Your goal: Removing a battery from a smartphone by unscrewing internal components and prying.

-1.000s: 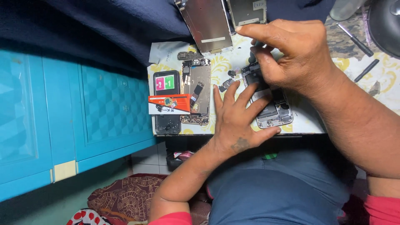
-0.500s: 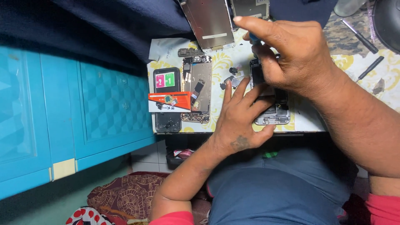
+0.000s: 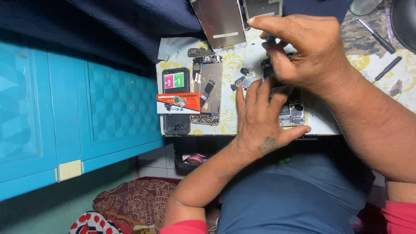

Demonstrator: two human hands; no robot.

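An opened phone body, its dark and silver insides bare, lies near the front edge of the table, mostly covered by both hands. The left hand rests flat on it, palm down, fingers spread and stretched forward, thumb lying out to the side along the table edge; it presses on the phone body rather than grasping it. The right hand hovers just above the far end of the same phone body, fingers curled down and bunched toward the thumb, index finger held out straight. The fingertips meet over the phone's upper part; whether they pinch a small part or a tool there cannot be told.

Just beside the left fingertips lie a few small loose dark components on the floral table cover. Further left sits a second stripped phone chassis, and next to it a black phone with green and pink stickers on its glass. A small orange and white packet lies across both. Behind these, 2 silver metal backing plates rest at the table's far edge. At far right lie 2 thin dark tools. A turquoise cabinet stands to the left of the table.
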